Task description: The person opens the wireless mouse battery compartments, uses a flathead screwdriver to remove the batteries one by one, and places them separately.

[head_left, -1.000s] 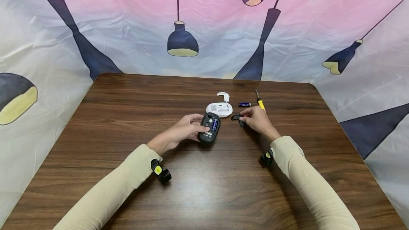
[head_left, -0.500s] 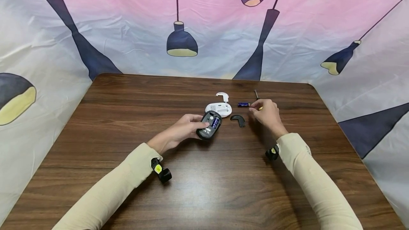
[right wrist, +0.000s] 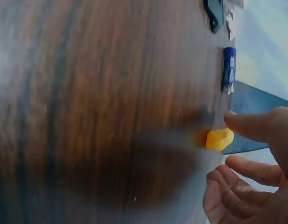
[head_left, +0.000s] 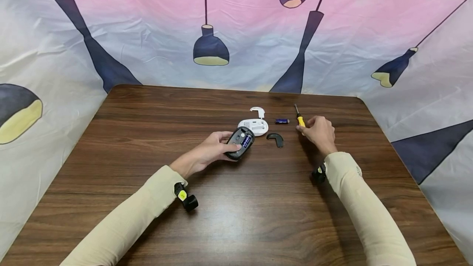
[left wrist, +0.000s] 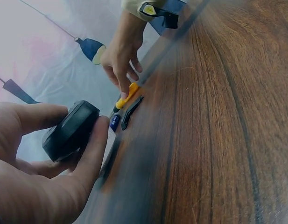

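Head view, left fingers curled round black mouse; right fingers parted about yellow screwdriver, gripping nothing

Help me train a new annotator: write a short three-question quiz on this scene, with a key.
1. True or false: the black computer mouse in the left hand has a battery in its open compartment.

2. Multiple choice: which of these is nearest the right hand?
A) white computer mouse
B) yellow-handled screwdriver
C) loose blue cell

3. Count: how many detached mouse covers lie on the table in the head view?

Key:
1. True.
2. B.
3. Two: a black cover and a white cover.
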`<state>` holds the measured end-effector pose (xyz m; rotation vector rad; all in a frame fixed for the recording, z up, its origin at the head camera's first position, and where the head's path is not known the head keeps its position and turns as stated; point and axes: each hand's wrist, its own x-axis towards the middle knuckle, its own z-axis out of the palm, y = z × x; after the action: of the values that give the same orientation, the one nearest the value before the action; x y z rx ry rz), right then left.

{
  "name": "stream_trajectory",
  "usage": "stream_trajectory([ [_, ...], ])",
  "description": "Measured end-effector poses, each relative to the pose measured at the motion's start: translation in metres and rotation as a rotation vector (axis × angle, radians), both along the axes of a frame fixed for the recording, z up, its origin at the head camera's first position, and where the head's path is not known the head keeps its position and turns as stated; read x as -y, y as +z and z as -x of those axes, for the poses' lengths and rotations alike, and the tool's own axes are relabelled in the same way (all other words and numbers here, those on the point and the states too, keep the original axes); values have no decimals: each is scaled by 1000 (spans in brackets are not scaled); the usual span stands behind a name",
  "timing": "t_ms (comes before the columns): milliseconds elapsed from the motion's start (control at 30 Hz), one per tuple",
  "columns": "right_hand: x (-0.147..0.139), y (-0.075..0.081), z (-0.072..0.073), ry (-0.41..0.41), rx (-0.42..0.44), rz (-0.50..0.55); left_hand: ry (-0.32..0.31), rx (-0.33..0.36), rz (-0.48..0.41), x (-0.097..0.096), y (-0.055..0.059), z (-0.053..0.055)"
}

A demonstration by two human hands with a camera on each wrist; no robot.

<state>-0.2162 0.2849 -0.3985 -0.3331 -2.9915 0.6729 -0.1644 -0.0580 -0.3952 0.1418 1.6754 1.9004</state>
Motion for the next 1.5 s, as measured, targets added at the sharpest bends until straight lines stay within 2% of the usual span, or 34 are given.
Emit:
stream_trajectory([
  [300, -7, -6, 2, 34, 22, -34, 20, -15, 14, -1, -1, 0],
  [433, -9, -7, 1, 34, 32, -21, 30, 7, -11, -1, -2, 1],
  [567, -11, -7, -1, 29, 15, 7, 40, 44, -65, -1, -2, 2],
  [733, -13, -4, -5, 44, -24, 41, 52, 34, -51, 0, -4, 3],
  [1033, -13, 11, -19, 84, -132, 77, 62, 24, -28, 2, -6, 6],
  [1200, -9, 22, -25, 114, -158, 85, 78, 23, -12, 3, -4, 7],
  [1500, 6, 37, -32, 207, -185, 94, 75, 64, -102, 6, -6, 10],
])
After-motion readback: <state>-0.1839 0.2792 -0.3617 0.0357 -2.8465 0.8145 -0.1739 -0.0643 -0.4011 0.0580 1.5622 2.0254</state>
